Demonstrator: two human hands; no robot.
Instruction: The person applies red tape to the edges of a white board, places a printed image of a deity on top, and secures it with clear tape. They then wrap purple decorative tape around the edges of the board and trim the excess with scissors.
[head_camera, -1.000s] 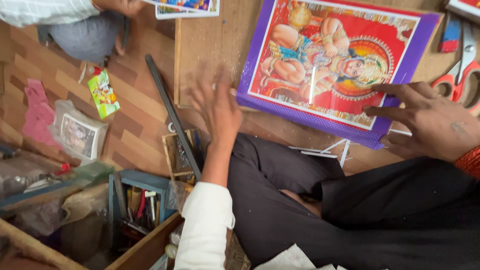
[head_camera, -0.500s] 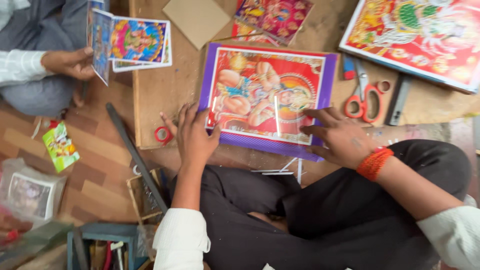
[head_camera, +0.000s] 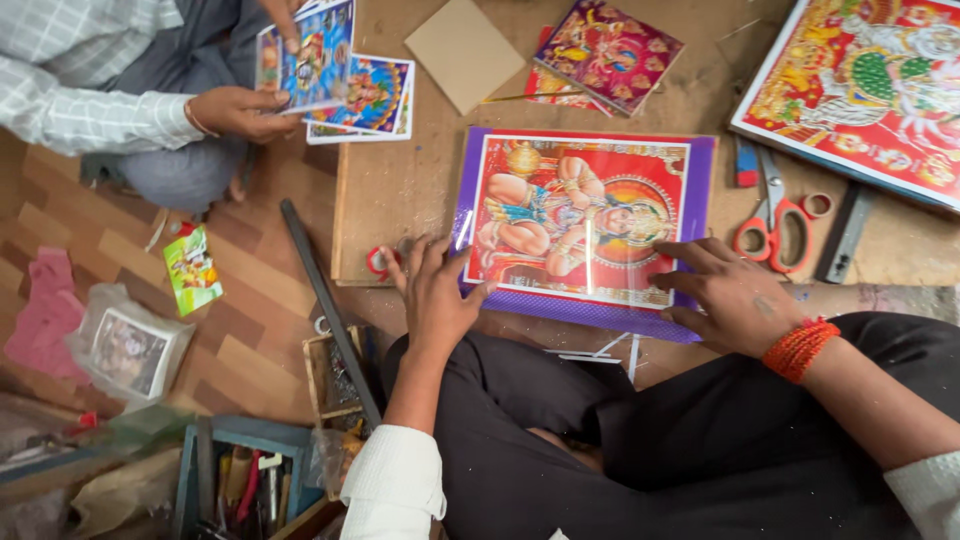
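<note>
Closer now, both hands press flat, fingers spread, on the glossy purple-bordered picture print (head_camera: 585, 225) at the brown wooden board's (head_camera: 400, 190) near edge: left hand (head_camera: 435, 300), right hand (head_camera: 730, 295); red-handled scissors (head_camera: 780, 215) alongside, parquet floor (head_camera: 250, 320) beyond.

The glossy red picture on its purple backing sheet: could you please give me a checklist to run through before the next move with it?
1. Left hand on the glossy red picture, at its near left corner: ok.
2. Right hand pressing the near right edge: ok.
3. Purple backing sheet shows as a border on all sides: ok; whether even, cannot tell.
4. Picture lying flat on the wooden board: cannot tell; glare streaks cross it.
5. Red-handled scissors apart from the picture, to its right: ok.
6. Small red ring lies beside the left hand, off the sheet: ok.
</note>
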